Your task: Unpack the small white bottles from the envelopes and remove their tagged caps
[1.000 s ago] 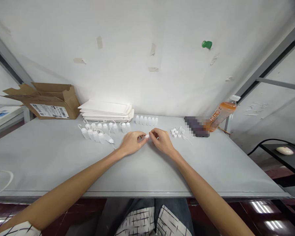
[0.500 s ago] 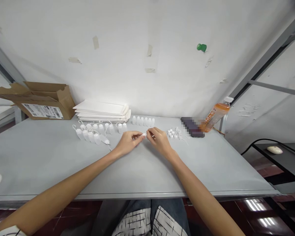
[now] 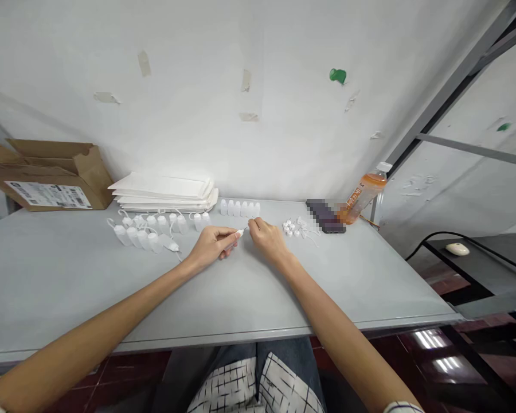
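Between the thumb and fingers of my left hand [image 3: 212, 246] is a small white squeeze bottle [image 3: 241, 232], its white top pointing right and most of its body hidden by the fingers. Just right of that top, the fingertips of my right hand [image 3: 266, 236] are pinched together on a tiny piece with a thin dark line, too small to name. A narrow gap separates the two hands. Behind them stands a row of capless white bottles [image 3: 239, 209]. Left of my left hand are several bottles with looped straps [image 3: 140, 238], one of them lying down.
Small white caps with straps [image 3: 294, 228] lie in a pile to the right. Beyond them are a phone [image 3: 324, 215] and a leaning bottle of orange drink [image 3: 363, 195]. White envelopes [image 3: 165, 192] are stacked at the back left, beside an open cardboard box [image 3: 55, 178].
The view has turned slightly to the right. My hands have drawn a little apart, and the top of the bottle in my left hand now shows. My right fingers stay pinched.
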{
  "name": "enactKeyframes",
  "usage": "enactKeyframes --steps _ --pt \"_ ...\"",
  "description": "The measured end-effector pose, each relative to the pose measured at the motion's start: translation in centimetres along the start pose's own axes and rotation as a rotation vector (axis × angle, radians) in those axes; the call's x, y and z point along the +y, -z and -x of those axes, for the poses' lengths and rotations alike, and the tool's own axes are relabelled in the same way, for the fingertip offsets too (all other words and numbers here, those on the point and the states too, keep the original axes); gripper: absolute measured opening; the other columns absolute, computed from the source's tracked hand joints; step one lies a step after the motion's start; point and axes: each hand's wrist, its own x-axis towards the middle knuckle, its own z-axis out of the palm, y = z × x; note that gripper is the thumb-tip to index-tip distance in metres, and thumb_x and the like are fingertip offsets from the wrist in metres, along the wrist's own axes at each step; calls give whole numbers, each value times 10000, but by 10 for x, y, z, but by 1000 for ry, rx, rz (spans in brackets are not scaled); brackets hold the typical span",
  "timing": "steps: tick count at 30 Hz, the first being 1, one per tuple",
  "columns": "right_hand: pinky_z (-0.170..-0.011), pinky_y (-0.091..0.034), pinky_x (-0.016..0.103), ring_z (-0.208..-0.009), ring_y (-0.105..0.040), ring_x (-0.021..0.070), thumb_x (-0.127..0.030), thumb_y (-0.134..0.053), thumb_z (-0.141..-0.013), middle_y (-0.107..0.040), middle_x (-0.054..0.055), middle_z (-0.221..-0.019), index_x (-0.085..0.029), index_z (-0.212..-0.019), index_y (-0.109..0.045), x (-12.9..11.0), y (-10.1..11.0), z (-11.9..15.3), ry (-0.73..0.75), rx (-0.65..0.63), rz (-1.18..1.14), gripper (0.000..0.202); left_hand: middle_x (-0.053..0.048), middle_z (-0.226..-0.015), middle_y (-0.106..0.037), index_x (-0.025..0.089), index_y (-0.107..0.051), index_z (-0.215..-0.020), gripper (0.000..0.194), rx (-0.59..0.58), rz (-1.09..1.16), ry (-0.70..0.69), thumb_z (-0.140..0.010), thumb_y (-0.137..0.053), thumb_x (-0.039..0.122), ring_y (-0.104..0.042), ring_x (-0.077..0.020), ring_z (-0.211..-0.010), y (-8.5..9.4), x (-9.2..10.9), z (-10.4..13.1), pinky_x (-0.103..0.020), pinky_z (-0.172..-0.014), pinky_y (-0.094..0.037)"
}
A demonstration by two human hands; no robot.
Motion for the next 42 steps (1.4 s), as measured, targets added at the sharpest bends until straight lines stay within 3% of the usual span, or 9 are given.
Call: enactKeyframes --steps 5,10,15,19,23,26,32,42 --pt "-532 -255 268 -652 -553 141 -87 -381 -941 -640 85 -872 -142 -947 -628 0 2 0 -50 54 -101 253 -19 -617 -618 138 -706 -796 387 114 -222 -60 -814 -606 511 -497 -108 -464 4 -6 -3 -246 -492 -393" --pt "-559 -281 266 -709 -599 157 -123 -418 -931 -685 81 -956 -171 -1001 -663 -2 1 2 -111 60 -251 259 -32 -723 -687 154 -730 -943 403 155 -323 -86 -835 -566 506 -552 -135 -523 5 -8 -5 -266 -567 -420" --pt "-579 -325 253 -745 -631 150 -178 -444 -933 -690 68 -1055 -185 -1116 -656 4 3 4 -208 147 -401 280 -54 -820 -727 162 -742 -969 413 213 -419 -113 -814 -575 506 -601 -181 -660 4 -6 -5 -294 -664 -445" --pt "-596 -332 240 -714 -623 137 -252 -429 -962 -706 52 -962 -196 -1039 -679 0 9 4 -269 198 -515 267 -62 -941 -739 174 -739 -955 397 184 -448 -143 -823 -556 502 -623 -207 -778 3 -10 -5 -312 -725 -452" --pt "-593 -323 240 -646 -593 138 -422 -412 -977 -679 34 -713 -184 -756 -682 -6 15 3 -337 124 -659 422 -67 -1005 -733 178 -733 -983 386 164 -472 -155 -815 -571 485 -622 -210 -809 2 -15 -6 -321 -738 -457" --pt "-592 -351 238 -586 -571 132 -541 -511 -902 -637 18 -601 -171 -634 -639 -9 16 2 -383 33 -833 474 -66 -1009 -729 185 -733 -997 376 161 -478 -174 -809 -584 474 -609 -203 -798 2 -17 -6 -311 -706 -462" --pt "-583 -450 251 -509 -602 126 -546 -630 -814 -639 13 -627 -158 -683 -634 -9 12 0 -385 -28 -1242 410 -58 -991 -728 195 -735 -997 354 163 -450 -214 -790 -617 457 -609 -193 -792 3 -17 -5 -292 -677 -473" --pt "-449 -455 211 -475 -599 109 -512 -677 -786 -641 25 -667 -136 -740 -645 -8 18 -2 -534 -128 -1560 380 -55 -922 -720 193 -734 -983 374 125 -498 -252 -808 -606 499 -615 -180 -752 2 -17 -5 -287 -651 -467"
